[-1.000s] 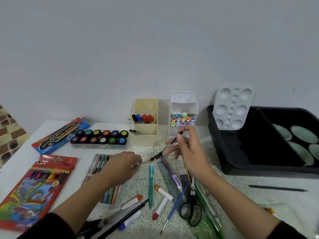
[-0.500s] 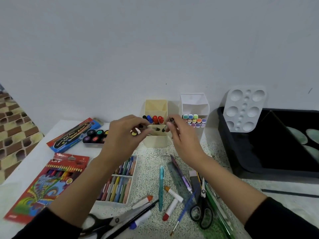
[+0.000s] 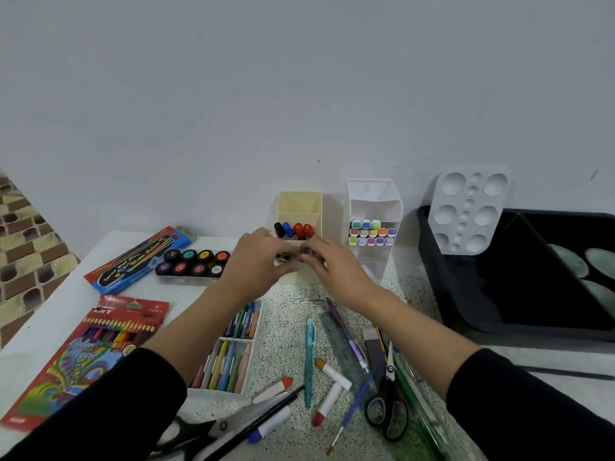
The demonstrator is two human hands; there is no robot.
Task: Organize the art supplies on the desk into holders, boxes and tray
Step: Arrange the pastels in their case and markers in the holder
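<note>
Nearest the cam it's loose stuff: black scissors [image 3: 387, 410], a teal pen [image 3: 309, 357], red-tipped white sticks [image 3: 327, 402], plus the pastel box [image 3: 229, 361] on the left. Further up, both hands meet just in front of the cream holder [image 3: 299, 207]: left hand [image 3: 256, 261] and right hand [image 3: 336, 271] each pinch one end of a thin dark pen [image 3: 290, 257], held level btwn the fingertips, tho fingers hide most of it. Imo it's light, stiff, smooth plastic, so prob slippery and rolls if dropped. Better to take it mid-barrel w/ one hand and drop it in upright. Behind sit the white holder [image 3: 372, 207] w/ pastel markers and, off right, the black tray [image 3: 466, 304].
</note>
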